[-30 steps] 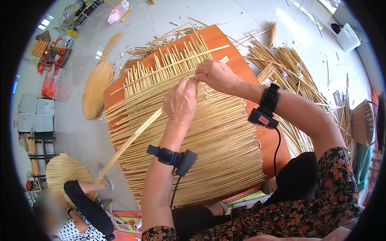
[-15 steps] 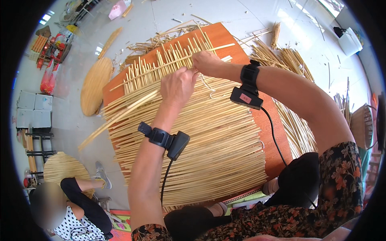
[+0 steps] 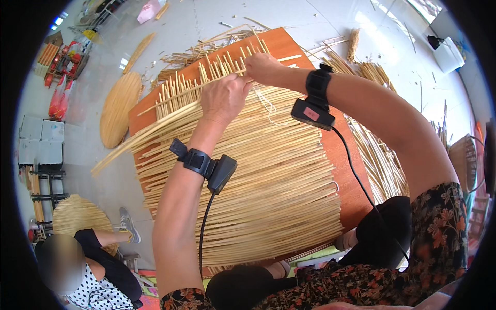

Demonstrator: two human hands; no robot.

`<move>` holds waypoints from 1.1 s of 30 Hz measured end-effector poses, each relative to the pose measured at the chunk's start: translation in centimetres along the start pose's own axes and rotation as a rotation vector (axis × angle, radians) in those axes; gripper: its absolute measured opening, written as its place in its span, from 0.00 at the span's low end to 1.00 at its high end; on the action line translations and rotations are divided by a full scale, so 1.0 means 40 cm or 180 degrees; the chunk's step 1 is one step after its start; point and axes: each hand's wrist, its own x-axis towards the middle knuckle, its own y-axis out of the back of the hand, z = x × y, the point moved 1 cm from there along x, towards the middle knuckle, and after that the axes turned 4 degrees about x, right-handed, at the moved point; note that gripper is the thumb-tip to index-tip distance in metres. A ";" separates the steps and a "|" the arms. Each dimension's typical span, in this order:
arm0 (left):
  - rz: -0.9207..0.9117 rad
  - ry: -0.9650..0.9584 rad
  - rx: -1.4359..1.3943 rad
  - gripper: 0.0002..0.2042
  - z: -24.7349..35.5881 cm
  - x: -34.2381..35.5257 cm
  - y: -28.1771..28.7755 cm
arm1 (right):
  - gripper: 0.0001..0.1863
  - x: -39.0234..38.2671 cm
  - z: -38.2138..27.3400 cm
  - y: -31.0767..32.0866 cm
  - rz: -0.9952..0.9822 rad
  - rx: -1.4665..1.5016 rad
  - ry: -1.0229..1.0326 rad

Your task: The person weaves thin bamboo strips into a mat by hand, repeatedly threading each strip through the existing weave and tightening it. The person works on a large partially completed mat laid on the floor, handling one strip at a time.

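A wide mat of pale straw stalks (image 3: 263, 191) lies over an orange-brown board (image 3: 356, 170) in front of me. My left hand (image 3: 223, 97) is closed round a few long loose stalks (image 3: 150, 128), whose ends reach out past the board's left edge. Just beyond it, to the right, my right hand (image 3: 262, 68) is closed with bent fingertips close to the left; what they pinch is hidden. Thin white cord (image 3: 268, 108) trails in loops over the mat below the hands. Short stalk ends (image 3: 168, 93) stick up along the far side, with a thin stick lying across them.
More stalks (image 3: 380, 155) are heaped right of the board, and stalk scraps litter the floor behind it. A flat oval wooden piece (image 3: 118, 111) lies at the left. Another person (image 3: 103, 281) sits lower left beside a round straw mat (image 3: 77, 214). A white bin (image 3: 448, 56) stands far right.
My left hand has shifted slightly up and left. The loose stalks in it have swung upward, lying closer to the far row. My right hand has moved slightly away from me.
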 end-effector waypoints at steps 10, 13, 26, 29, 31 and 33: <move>0.0123 -0.0104 -0.0090 0.10 -0.037 0.015 -0.027 | 0.12 0.085 0.043 0.166 0.0194 0.4171 -0.1488; 0.0066 0.0109 -0.0181 0.10 -0.074 0.017 -0.058 | 0.12 0.092 0.046 0.158 0.0464 0.4955 -0.1612; -0.0636 0.0137 0.0072 0.13 -0.122 0.015 -0.123 | 0.11 0.189 0.136 0.137 0.2369 0.4474 -0.1709; -0.0225 0.0078 -0.0366 0.13 -0.076 0.048 -0.152 | 0.24 0.191 0.324 0.141 0.2056 0.4561 -0.1263; -0.0503 0.0202 -0.0120 0.14 -0.117 0.003 -0.131 | 0.14 0.177 0.185 0.131 0.1207 0.4333 -0.0915; -0.0496 0.0186 -0.0078 0.12 -0.127 -0.010 -0.120 | 0.09 0.123 0.102 0.148 0.0350 0.3786 -0.0547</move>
